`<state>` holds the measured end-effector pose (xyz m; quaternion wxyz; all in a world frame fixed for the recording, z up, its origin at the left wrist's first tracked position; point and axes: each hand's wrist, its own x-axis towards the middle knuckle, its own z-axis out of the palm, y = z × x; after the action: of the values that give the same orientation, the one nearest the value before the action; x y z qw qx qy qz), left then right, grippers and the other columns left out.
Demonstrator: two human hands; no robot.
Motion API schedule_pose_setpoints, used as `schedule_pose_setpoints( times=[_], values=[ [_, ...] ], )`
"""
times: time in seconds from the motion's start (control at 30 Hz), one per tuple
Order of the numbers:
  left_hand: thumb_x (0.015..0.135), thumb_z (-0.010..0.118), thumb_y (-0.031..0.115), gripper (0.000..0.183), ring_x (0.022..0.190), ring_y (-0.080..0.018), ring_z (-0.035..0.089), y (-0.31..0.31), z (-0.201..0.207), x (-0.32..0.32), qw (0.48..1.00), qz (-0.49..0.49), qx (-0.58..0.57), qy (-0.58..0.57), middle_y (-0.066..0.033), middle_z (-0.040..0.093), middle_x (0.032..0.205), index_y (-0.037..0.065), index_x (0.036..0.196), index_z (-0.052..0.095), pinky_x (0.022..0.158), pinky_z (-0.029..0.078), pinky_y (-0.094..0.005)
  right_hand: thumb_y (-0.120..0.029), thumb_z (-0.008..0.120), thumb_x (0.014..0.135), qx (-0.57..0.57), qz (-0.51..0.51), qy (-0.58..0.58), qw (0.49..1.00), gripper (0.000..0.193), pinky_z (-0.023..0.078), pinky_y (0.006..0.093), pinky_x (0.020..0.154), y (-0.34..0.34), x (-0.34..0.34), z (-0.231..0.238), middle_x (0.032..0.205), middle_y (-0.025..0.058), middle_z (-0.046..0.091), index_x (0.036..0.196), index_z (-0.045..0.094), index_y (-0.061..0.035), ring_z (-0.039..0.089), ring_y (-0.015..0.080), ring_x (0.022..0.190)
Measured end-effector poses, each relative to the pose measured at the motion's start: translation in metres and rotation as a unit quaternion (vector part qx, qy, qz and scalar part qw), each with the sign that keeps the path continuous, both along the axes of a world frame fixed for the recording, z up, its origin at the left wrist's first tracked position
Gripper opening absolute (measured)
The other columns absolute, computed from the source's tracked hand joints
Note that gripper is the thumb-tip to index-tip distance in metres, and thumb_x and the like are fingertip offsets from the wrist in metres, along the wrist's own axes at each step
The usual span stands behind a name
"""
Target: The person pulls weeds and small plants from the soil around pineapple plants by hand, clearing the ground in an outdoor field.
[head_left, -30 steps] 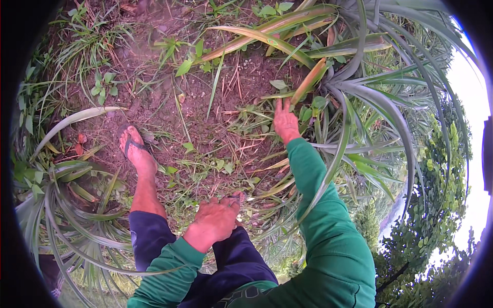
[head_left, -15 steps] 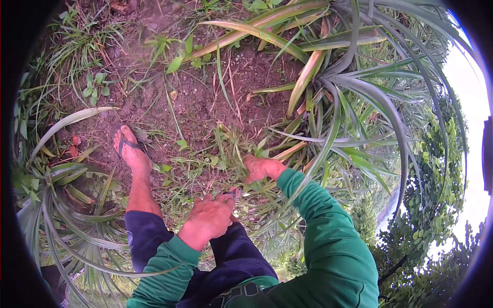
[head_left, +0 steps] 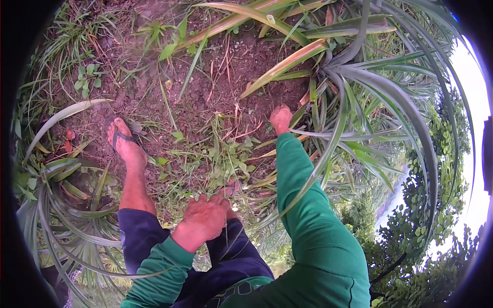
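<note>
Working from afar, I have the left hand curled by the right trouser leg, and, beyond the weeds, the right hand bunched at the soil, well apart; whether either grips anything, I cannot tell. I'd keep fingers low, beneath the yellowing leaf of the pineapple-like plant alongside. Half a second ago, the right hand was nearer me, at those weeds.

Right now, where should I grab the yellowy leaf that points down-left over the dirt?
Probably pinch the yellowish leaf around its middle, coming from the left over the soil: its long strip and tip stick out there, while its base crowds against other leaves.
</note>
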<state>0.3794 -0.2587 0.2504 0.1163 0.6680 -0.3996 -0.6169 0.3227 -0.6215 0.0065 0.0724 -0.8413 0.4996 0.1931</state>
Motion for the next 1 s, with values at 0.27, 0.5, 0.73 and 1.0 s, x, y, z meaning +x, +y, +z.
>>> schedule_pose_setpoints(
  times=[0.27, 0.5, 0.73, 1.0],
  values=[
    [0.079, 0.066, 0.018, 0.062, 0.118, -0.0349, 0.052, -0.015, 0.001, 0.004, 1.0, -0.011, 0.007, 0.008, -0.0114, 0.054, 0.127, 0.017, 0.137, 0.044, 0.098, 0.042, -0.0508, -0.029, 0.052, 0.088, -0.038, -0.002, -0.077, 0.996, 0.035, 0.047, 0.0422, 0.091, -0.04, -0.03, -0.05, 0.1, 0.0254, 0.066, 0.099, 0.067, 0.0014, 0.061, 0.0395, 0.1],
    [0.083, 0.066, 0.022, 0.067, 0.115, -0.0333, 0.053, 0.001, -0.009, -0.004, 1.0, -0.016, 0.018, -0.014, -0.0113, 0.054, 0.125, 0.02, 0.143, 0.038, 0.095, 0.044, -0.0495, -0.024, 0.054, 0.087, 0.169, 0.163, -0.077, 0.969, 0.025, 0.05, 0.0412, 0.082, 0.039, -0.013, -0.024, 0.09, 0.02, 0.067, 0.09, 0.066, -0.0019, 0.064, 0.0357, 0.089],
    [0.083, 0.067, 0.025, 0.065, 0.115, -0.0339, 0.054, -0.006, -0.006, 0.005, 1.0, 0.003, 0.0, -0.012, -0.0119, 0.054, 0.125, 0.016, 0.142, 0.04, 0.094, 0.044, -0.0492, -0.019, 0.07, 0.079, 0.138, 0.023, -0.165, 0.976, 0.017, 0.052, 0.0411, 0.082, 0.034, 0.025, 0.025, 0.09, 0.0233, 0.066, 0.09, 0.069, -0.0067, 0.065, 0.035, 0.084],
    [0.083, 0.064, 0.021, 0.059, 0.115, -0.0354, 0.053, -0.019, 0.0, 0.008, 1.0, 0.008, -0.016, -0.002, -0.0128, 0.055, 0.126, 0.015, 0.139, 0.044, 0.096, 0.044, -0.0512, -0.015, 0.065, 0.086, -0.016, 0.164, -0.287, 0.944, 0.017, 0.054, 0.0446, 0.067, -0.022, 0.075, -0.011, 0.071, 0.0175, 0.068, 0.085, 0.069, 0.0014, 0.066, 0.0389, 0.066]
  ],
)
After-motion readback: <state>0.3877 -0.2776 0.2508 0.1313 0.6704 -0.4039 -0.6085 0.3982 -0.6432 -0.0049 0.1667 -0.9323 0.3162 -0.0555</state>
